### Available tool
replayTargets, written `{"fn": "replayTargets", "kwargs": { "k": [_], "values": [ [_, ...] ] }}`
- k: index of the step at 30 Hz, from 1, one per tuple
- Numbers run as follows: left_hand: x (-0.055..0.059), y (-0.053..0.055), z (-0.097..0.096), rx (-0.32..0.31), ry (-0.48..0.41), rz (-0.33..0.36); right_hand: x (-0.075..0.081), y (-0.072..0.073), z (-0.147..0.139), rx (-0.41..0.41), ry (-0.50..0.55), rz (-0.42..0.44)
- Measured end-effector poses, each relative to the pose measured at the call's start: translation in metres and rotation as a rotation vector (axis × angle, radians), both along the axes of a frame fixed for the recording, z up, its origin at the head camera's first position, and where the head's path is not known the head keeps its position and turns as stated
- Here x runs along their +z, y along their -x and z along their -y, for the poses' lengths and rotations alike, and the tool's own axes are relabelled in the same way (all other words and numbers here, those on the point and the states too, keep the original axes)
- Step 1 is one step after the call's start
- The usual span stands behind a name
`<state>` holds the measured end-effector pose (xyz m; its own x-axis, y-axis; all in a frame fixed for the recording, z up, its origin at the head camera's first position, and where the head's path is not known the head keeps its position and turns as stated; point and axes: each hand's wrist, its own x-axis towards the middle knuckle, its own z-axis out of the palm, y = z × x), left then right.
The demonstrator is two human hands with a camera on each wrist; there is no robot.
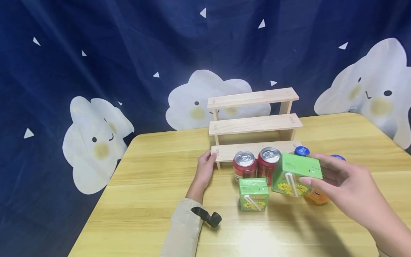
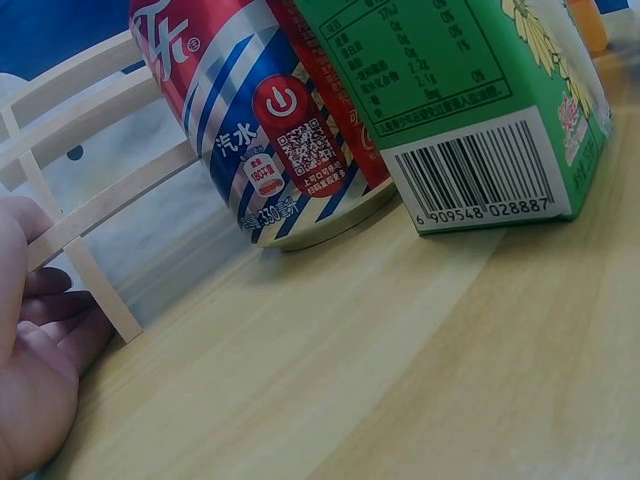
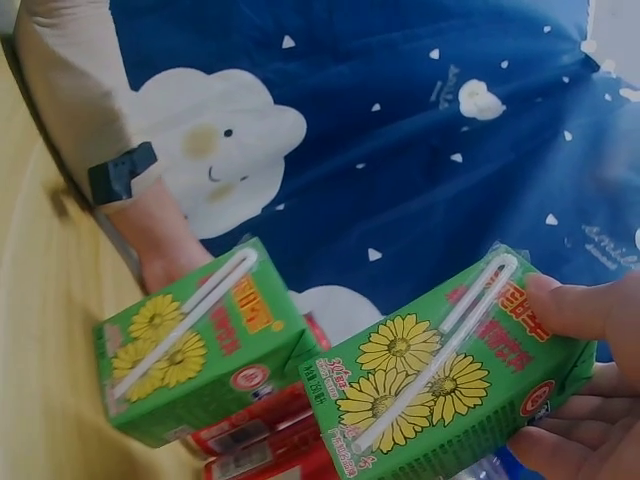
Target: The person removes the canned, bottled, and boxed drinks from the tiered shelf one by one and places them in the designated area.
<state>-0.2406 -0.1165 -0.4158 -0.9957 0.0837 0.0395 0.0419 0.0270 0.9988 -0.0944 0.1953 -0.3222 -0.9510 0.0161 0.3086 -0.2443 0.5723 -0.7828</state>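
My right hand (image 1: 353, 185) holds a green drink carton (image 1: 297, 175), thumb on its front and fingers on the far side. Yellow flowers and a white straw show on that carton's front in the right wrist view. With my left hand (image 1: 204, 169) I grip the left end of the bottom board of a wooden three-step shelf (image 1: 257, 124); the left wrist view shows fingers (image 2: 50, 310) curled beneath the board. Another green drink carton (image 1: 253, 196) stands upright on the table, in front of a red cola can (image 1: 244, 165). A second cola can (image 1: 269, 162) is partly hidden by the held carton.
Behind the held carton are bottles with blue caps (image 1: 302, 151), one with an orange body (image 1: 318, 197), mostly hidden by the carton and right hand. The wooden table (image 1: 144, 185) ends before a dark blue curtain (image 1: 128, 64) with white clouds.
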Motion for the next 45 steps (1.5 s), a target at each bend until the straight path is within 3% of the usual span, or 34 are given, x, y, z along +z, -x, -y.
{"fn": "replayTargets", "kwargs": {
  "k": [6,13,22,30,45],
  "values": [
    [0.002,0.000,0.000,-0.008,-0.010,0.001,-0.016,-0.003,0.001,-0.009,-0.016,0.045],
    [0.001,0.000,0.000,0.000,-0.012,-0.002,-0.038,-0.004,0.003,0.034,-0.017,0.034],
    [0.000,0.002,0.000,-0.015,-0.011,0.003,-0.056,-0.003,0.002,0.021,-0.048,0.108],
    [-0.025,0.017,0.001,0.011,-0.022,0.001,-0.063,-0.002,0.003,0.030,-0.045,0.147],
    [-0.026,0.017,0.000,0.009,-0.034,-0.021,-0.068,0.000,0.002,0.056,-0.046,0.136]
  ]
}}
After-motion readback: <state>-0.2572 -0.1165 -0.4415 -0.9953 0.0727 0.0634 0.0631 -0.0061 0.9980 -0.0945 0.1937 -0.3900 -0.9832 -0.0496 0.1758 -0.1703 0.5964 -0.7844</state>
